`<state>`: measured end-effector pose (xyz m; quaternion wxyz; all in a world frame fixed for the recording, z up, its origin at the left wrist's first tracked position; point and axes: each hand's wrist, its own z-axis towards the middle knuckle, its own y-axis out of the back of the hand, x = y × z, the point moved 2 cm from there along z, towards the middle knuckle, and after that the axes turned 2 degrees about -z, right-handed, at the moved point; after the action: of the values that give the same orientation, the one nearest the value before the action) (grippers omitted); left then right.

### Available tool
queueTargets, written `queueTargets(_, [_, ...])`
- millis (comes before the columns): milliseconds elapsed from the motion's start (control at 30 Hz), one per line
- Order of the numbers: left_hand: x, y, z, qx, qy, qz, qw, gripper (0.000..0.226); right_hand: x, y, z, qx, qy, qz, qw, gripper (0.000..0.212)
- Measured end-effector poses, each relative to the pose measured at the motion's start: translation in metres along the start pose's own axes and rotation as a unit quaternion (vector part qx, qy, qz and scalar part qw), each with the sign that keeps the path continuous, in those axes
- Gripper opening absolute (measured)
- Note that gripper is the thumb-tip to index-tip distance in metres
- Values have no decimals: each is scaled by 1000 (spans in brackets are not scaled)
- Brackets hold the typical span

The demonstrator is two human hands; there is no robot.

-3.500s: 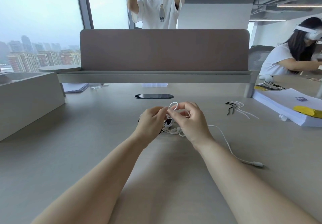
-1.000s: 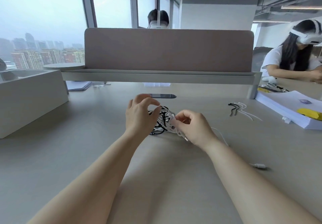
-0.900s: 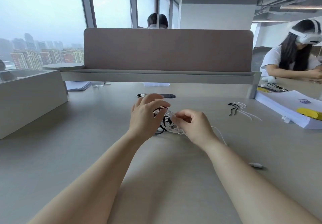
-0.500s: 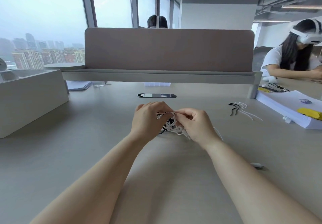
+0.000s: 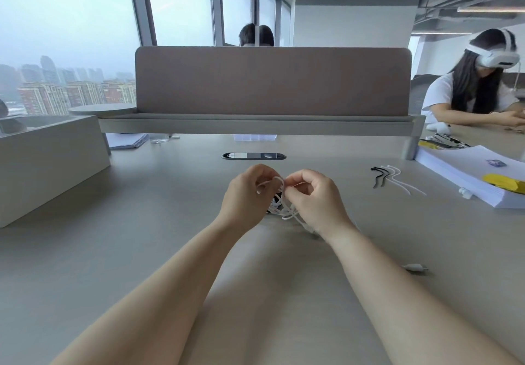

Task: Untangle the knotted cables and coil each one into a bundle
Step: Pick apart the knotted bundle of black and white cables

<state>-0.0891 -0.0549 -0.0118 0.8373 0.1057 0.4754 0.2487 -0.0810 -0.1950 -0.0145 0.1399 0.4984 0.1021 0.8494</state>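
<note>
1. Left hand: fingers curled, pinching a strand of the white cable just above the desk;
2. Between the hands: the knotted cables, mostly white with some black, hang below both grips;
3. Right hand: thumb and forefinger pinch the same white loop; a white plug lies well apart on the right.

Two bare arms filled the lower view: the left forearm and the right forearm, both slim and smooth, narrowing toward the wrists. Each ended in a bare grip, the left grip and the right grip. The nails were too small to make out.
</note>
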Motion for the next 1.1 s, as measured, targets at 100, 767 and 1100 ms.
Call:
queueTargets(100, [-2, 2, 0, 19, -12, -1, 1000, 14, 1, 1, 0, 5, 27, -36, 999, 7])
queueTargets(767, [-6, -1, 2, -47, -116, 201, 971, 7, 11, 9, 2, -12, -90, 260, 961, 44])
queueTargets(1100, [-3, 7, 5, -38, -6, 139, 990, 10, 24, 9, 0, -1, -57, 332, 941, 24])
